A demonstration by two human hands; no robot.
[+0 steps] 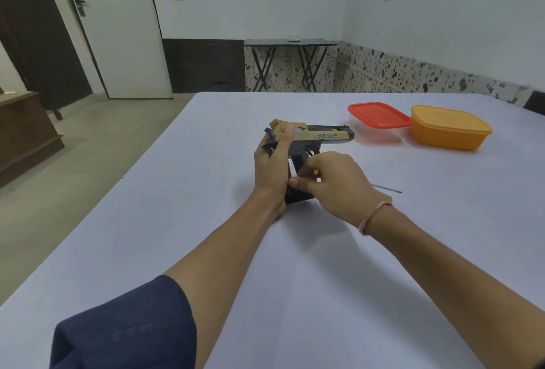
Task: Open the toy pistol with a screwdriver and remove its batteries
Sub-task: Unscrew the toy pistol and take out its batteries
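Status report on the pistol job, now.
Left hand gripping toy pistol, holding it up off the table. Right hand pinching a battery at the grip, screwdriver shaft poking out behind it. Two tubs to the right, well clear.

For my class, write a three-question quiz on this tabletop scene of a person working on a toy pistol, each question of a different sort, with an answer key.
1. True or false: the left hand grips the tan-and-black plastic toy pistol.
2. Multiple choice: the right hand pinches what at the pistol's grip? A) a small silver cylindrical battery B) a coin C) a key
3. Fill in: the lidded containers on the white-clothed table are a clear container with a red lid and an ____ plastic container.

Key: 1 true; 2 A; 3 orange.
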